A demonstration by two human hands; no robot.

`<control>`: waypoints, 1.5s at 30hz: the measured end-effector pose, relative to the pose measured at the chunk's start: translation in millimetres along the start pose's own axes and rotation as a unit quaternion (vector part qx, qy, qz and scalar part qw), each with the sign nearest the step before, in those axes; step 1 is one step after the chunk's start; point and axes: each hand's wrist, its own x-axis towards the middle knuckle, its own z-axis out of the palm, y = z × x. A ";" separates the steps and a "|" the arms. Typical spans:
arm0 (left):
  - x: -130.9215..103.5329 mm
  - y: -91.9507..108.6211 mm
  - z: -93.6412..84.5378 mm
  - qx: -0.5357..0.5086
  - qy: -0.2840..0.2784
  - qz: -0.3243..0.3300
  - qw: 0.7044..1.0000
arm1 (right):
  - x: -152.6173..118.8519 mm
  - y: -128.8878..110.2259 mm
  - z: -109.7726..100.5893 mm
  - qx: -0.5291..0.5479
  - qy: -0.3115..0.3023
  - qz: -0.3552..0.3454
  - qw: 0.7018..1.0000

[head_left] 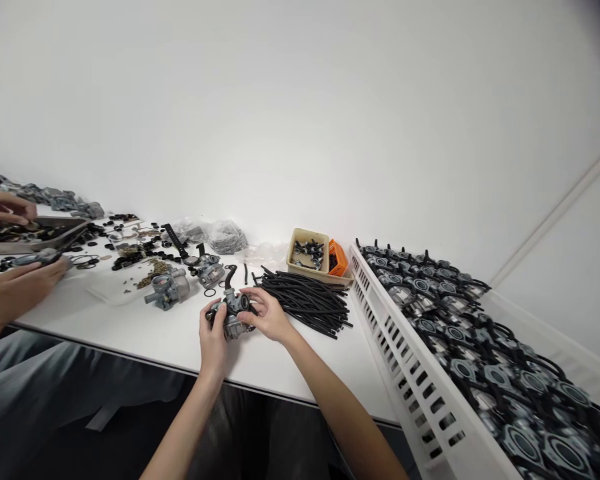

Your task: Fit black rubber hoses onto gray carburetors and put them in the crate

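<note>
A grey metal carburetor (pixel 233 309) with a black part sticking up from its top is between my two hands, close to the table's front edge. My left hand (pixel 214 337) grips its left side, thumb toward the top. On the other side, my right hand (pixel 269 316) has its fingers closed on the body, thumb low and fingers near the round opening. Two more carburetors lie to the left: one (pixel 167 289) on its side, another (pixel 209 272) farther back with a black lever. A pile of black rubber hoses (pixel 305 301) lies right of my right hand.
A cream tray (pixel 325 269) of small fittings stands behind the hoses beside an orange basket (pixel 338 257). At the right, a white crate (pixel 405 360) holds many carburetors. Brass pieces (pixel 155 272) and black parts litter the left. A co-worker's hands (pixel 27 287) work there near a metal tray (pixel 73 233).
</note>
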 end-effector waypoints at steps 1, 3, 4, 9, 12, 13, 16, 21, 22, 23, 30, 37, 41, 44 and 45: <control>0.2 0.4 0.3 -0.004 0.000 -0.003 1.000 | -0.5 -1.6 -0.5 -0.010 -0.002 -0.004 1.000; 0.3 1.5 0.7 -0.013 -0.003 -0.011 1.000 | -1.4 -4.0 -1.0 -0.026 0.000 -0.006 1.000; 0.2 2.1 1.0 -0.017 -0.005 -0.015 1.000 | -1.7 -4.7 -1.1 -0.033 0.003 -0.005 0.999; -1.4 5.5 1.3 -0.044 -0.020 -0.037 0.998 | -1.1 -4.6 -2.7 -0.054 0.023 -0.025 0.998; -2.7 7.3 1.4 -0.067 -0.052 -0.068 0.994 | 1.2 -5.2 -5.7 -0.037 0.022 -0.051 0.998; -3.1 8.1 1.3 -0.074 -0.065 -0.084 0.992 | 1.9 -6.0 -6.8 -0.030 0.027 -0.056 0.998; -4.8 11.7 0.8 -0.084 -0.099 -0.147 0.980 | 2.9 -9.8 -9.0 -0.007 0.061 -0.053 0.997; -9.9 23.1 0.3 -0.070 -0.165 -0.279 0.943 | 1.4 -15.6 -8.9 0.045 0.061 -0.019 0.997; -11.0 25.3 0.5 -0.068 -0.175 -0.293 0.937 | 1.5 -15.9 -8.9 0.051 0.067 -0.012 0.996; -11.9 27.1 0.8 -0.066 -0.182 -0.301 0.934 | 1.7 -15.8 -8.9 0.058 0.077 -0.007 0.995; -12.8 29.5 1.8 -0.060 -0.214 -0.317 0.922 | 4.6 -15.9 -10.2 0.084 0.114 0.007 0.990; -12.3 28.6 0.7 -0.069 -0.204 -0.329 0.920 | 3.1 -17.6 -11.4 0.082 0.110 0.008 0.991; -13.2 30.2 1.1 -0.074 -0.198 -0.326 0.921 | 1.8 -13.9 -11.0 0.077 0.096 0.008 0.992; -13.5 29.8 2.3 -0.073 -0.189 -0.313 0.928 | 1.7 -11.5 -11.5 0.089 0.075 -0.006 0.993; -13.4 28.8 2.8 -0.074 -0.184 -0.305 0.932 | 2.1 -11.0 -12.2 0.094 0.074 -0.012 0.993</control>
